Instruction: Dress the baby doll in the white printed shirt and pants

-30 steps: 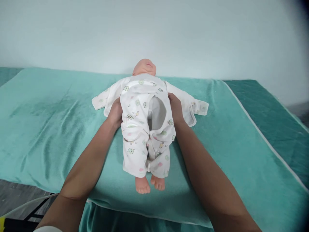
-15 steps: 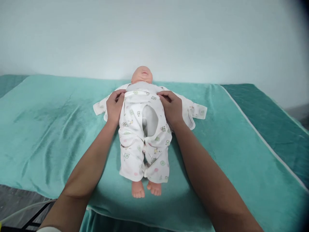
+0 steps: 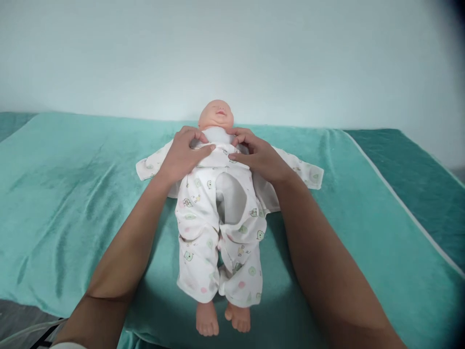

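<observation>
A baby doll (image 3: 218, 116) lies on its back, head away from me and bare feet toward me. It wears white print trousers (image 3: 240, 276) with an oval opening at the crotch, pulled high on the torso, and a white print jacket (image 3: 303, 175) spread out to both sides. My left hand (image 3: 187, 152) rests on the doll's chest at the trouser waist, thumb and fingers apart. Opposite it, my right hand (image 3: 259, 155) lies over the other side of the chest, thumb on the waistband and fingers spread upward. A plain white layer (image 3: 217, 134) shows between the hands.
A light green velvety cover (image 3: 72, 194) spreads under the doll. At the right lies a darker green cloth (image 3: 417, 189) beyond a pale edge strip. A pale wall (image 3: 232, 53) stands right behind the doll's head. Grey floor (image 3: 14, 317) shows at lower left.
Both hands have moved from the sides of the trouser waist inward and up onto the chest, their fingers spreading. The doll appears lower and larger in view.
</observation>
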### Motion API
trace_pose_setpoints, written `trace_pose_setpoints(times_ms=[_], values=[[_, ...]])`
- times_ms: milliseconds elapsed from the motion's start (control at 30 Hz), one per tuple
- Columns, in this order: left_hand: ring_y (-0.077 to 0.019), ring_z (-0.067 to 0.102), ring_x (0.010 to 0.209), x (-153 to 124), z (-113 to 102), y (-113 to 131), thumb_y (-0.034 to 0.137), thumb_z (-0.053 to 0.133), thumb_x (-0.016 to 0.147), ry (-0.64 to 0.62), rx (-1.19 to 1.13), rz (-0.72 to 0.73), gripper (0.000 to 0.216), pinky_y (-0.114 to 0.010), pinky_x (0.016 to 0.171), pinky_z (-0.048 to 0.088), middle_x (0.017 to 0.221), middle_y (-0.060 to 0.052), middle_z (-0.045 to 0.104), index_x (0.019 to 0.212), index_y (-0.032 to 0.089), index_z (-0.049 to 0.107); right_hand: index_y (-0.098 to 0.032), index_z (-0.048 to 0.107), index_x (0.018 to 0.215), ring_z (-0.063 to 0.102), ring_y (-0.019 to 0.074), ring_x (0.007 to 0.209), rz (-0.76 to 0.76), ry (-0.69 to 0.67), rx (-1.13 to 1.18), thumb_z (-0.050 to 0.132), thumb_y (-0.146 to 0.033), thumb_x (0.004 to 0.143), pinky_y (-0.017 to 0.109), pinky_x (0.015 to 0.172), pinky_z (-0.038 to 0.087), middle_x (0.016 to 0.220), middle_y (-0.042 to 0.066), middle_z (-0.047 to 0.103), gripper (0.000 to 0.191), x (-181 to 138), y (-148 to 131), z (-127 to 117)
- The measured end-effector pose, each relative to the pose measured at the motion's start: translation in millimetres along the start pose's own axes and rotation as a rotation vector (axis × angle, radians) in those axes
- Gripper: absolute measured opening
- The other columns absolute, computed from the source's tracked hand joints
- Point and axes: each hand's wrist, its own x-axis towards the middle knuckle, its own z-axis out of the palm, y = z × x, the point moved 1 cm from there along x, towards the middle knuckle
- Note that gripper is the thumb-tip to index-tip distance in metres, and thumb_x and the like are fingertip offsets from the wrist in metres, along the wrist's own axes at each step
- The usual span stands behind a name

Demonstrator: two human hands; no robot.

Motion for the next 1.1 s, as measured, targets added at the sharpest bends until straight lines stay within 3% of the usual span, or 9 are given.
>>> trace_pose_setpoints(times_ms=[167,367,500,600,800,967,1100], values=[[-0.0221,0.058,0.116,-3.8,-4.2,2.8,0.037,0.07,0.085,-0.106,-0.006,-0.048,0.018,-0.03,0.081,0.053,0.128,-0.004,0.06,0.095,0.023,0.062,-0.027,0.066,0.085,0.047,0.032,0.144,-0.011,-0.112,-0.025,0.081,-0.06,0.079,0.052,0.116,0.041,0.156,0.002,0.053,0.037,1.6,-7.8,-3.4],[-0.0213,0.061,0.107,-2.2,-4.2,-3.9,0.034,0.073,0.081,-0.086,-0.101,-0.13,0.02,-0.032,0.083,0.053,0.128,-0.004,0.062,0.091,0.023,0.059,-0.026,0.06,0.081,0.056,0.0289,0.136,-0.107,-0.018,-0.042,0.076,-0.061,0.083,0.05,0.116,0.041,0.138,0.006,0.066,0.038,8.2,-11.2,6.0],[-0.0213,0.062,0.11,0.2,-1.8,-9.8,0.031,0.072,0.082,-0.048,-0.14,-0.109,0.018,-0.035,0.094,0.05,0.119,-0.004,0.068,0.084,0.021,0.056,-0.025,0.056,0.081,0.062,0.0272,0.123,-0.164,0.054,-0.123,0.07,-0.05,0.09,0.047,0.108,0.045,0.122,0.006,0.071,0.03,15.4,-12.2,14.3],[-0.0194,0.063,0.103,4.8,1.6,-16.2,0.027,0.068,0.086,0.026,-0.134,-0.08,0.019,-0.034,0.094,0.049,0.104,-0.003,0.069,0.08,0.022,0.051,-0.025,0.055,0.081,0.065,0.0259,0.107,-0.175,0.142,-0.27,0.066,-0.041,0.091,0.044,0.097,0.048,0.105,0.005,0.072,0.022,24.4,-11.9,20.3],[-0.0195,0.061,0.088,22.5,8.2,-35.6,0.024,0.068,0.089,0.184,-0.016,-0.034,0.021,-0.036,0.089,0.049,0.078,0.001,0.054,0.081,0.023,0.048,-0.024,0.054,0.079,0.058,0.0218,0.087,-0.091,0.22,-0.401,0.065,-0.032,0.088,0.04,0.086,0.048,0.087,0.001,0.063,0.017,41.8,-2.5,27.5],[-0.021,0.063,0.092,27.8,11.9,-42.9,0.023,0.063,0.092,0.26,0.011,-0.035,0.012,-0.039,0.092,0.048,0.08,0.001,0.054,0.086,0.023,0.053,-0.025,0.056,0.079,0.059,0.022,0.097,-0.046,0.206,-0.24,0.069,-0.037,0.089,0.041,0.095,0.048,0.095,0.001,0.063,0.02,41.4,5.3,25.1],[-0.02,0.061,0.092,23.9,13.3,-38.3,0.023,0.065,0.092,0.236,0.02,-0.024,0.014,-0.034,0.089,0.047,0.081,0.001,0.057,0.085,0.024,0.052,-0.024,0.055,0.076,0.059,0.0248,0.115,0.015,0.109,-0.181,0.07,-0.046,0.088,0.044,0.105,0.046,0.113,0.003,0.067,0.029,32.1,4.6,9.2]])
